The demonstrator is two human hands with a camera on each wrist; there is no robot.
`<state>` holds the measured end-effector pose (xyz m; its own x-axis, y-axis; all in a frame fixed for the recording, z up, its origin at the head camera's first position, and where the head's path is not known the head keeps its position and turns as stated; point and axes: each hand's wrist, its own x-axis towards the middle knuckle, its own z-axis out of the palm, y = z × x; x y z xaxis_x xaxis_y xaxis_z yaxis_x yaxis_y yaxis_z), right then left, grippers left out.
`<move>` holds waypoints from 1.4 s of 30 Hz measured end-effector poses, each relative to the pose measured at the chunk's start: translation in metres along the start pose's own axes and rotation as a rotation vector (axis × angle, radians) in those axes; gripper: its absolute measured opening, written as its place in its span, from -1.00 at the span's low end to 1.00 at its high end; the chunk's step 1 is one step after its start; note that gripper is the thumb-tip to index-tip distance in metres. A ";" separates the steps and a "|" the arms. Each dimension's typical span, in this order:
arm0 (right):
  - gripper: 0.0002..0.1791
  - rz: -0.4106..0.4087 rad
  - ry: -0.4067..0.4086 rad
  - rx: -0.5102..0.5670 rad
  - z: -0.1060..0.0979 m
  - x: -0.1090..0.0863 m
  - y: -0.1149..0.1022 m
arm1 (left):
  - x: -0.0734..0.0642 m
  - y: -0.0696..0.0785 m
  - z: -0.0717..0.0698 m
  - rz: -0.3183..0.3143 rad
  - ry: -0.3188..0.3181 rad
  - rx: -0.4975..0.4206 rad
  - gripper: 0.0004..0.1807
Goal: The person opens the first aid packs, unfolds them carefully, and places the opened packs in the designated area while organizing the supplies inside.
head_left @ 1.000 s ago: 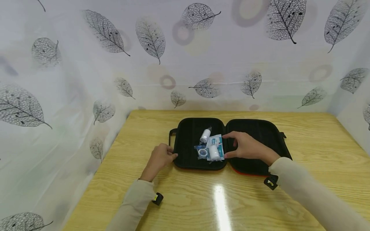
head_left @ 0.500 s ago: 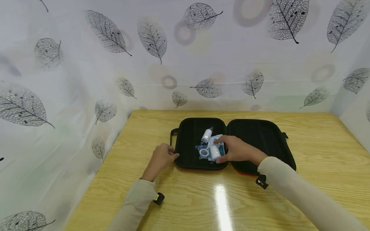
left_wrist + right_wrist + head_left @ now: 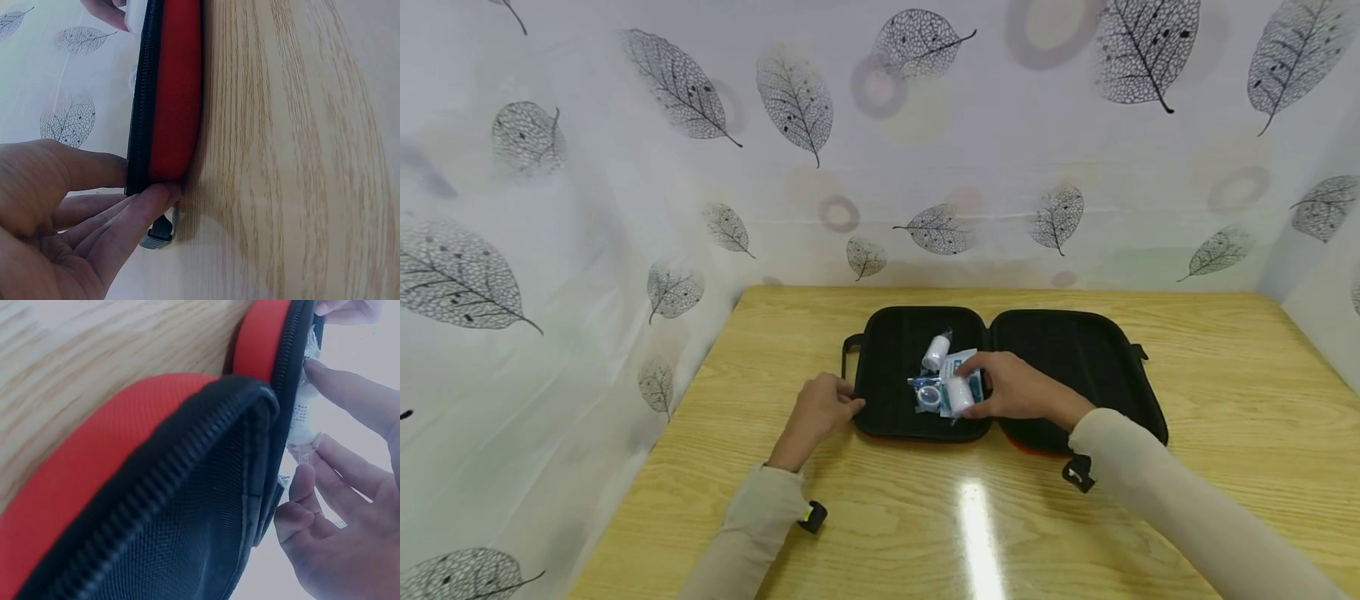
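Note:
A black-lined zip case with a red shell (image 3: 882, 367) lies unfolded on the table. My left hand (image 3: 820, 414) grips its near left corner, thumb and fingers on either side of the zipped edge (image 3: 140, 106) in the left wrist view. Over the left half, my right hand (image 3: 1026, 389) pinches a plastic-wrapped white bandage roll (image 3: 958, 396) between thumb and fingers. The right wrist view shows printing on that roll (image 3: 304, 419). Underneath it is a flat white-and-teal packet (image 3: 952, 364), partly covered by roll and fingers.
A second wrapped white roll (image 3: 936, 353) lies behind, and a bagged ring-shaped tape roll (image 3: 928, 397) lies to the left. The case's other half (image 3: 1090, 358) spreads right on the wooden table (image 3: 880, 517). Leaf-printed sheeting (image 3: 925, 150) stands behind and at the sides.
My right hand has moved left from the packet's right edge to the bandage roll and pinches it. The roll has shifted slightly. My left hand stays at the case corner.

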<state>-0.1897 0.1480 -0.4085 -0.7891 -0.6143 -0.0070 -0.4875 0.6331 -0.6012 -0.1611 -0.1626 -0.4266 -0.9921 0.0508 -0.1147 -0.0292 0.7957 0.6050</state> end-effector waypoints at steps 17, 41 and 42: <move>-0.40 0.083 0.126 0.001 -0.039 -0.017 0.010 | -0.003 0.001 0.000 0.016 -0.002 -0.015 -0.70; -0.31 0.302 0.206 -0.017 -0.092 -0.066 0.087 | -0.003 0.001 0.000 0.005 0.004 -0.014 -0.71; -0.31 0.312 0.205 -0.014 -0.093 -0.067 0.090 | -0.003 0.001 0.000 0.006 0.004 -0.016 -0.71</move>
<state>-0.2152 0.2899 -0.3882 -0.9583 -0.2845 -0.0276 -0.2154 0.7823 -0.5845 -0.1584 -0.1617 -0.4257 -0.9928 0.0532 -0.1074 -0.0247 0.7859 0.6179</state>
